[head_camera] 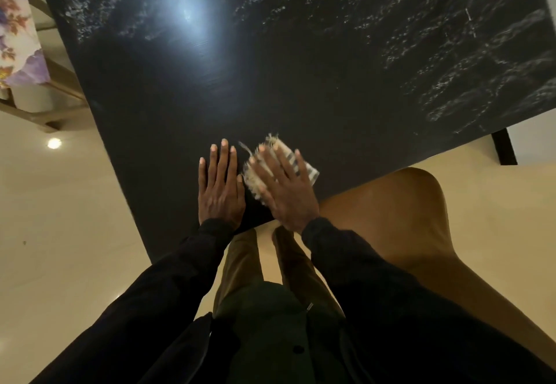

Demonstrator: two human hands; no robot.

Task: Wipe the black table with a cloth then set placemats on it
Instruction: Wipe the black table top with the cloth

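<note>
The black table point(270, 83) fills the upper part of the view, with one corner pointing toward me. My left hand point(219, 185) lies flat on the tabletop near that corner, fingers straight. Just to its right, my right hand point(285, 186) presses flat with spread fingers on a small folded cloth point(310, 170), white with dark stripes and frayed edges. The cloth lies on the table close to its near edge. Whitish streaks and droplets show on the far and right parts of the tabletop.
A brown chair point(421, 218) stands at the table's right near edge, next to my right arm. A floral-patterned object point(18, 41) rests on another chair frame point(45, 113) at the left. Cream floor point(60, 218) surrounds the table. A dark table leg point(505, 149) shows at the right.
</note>
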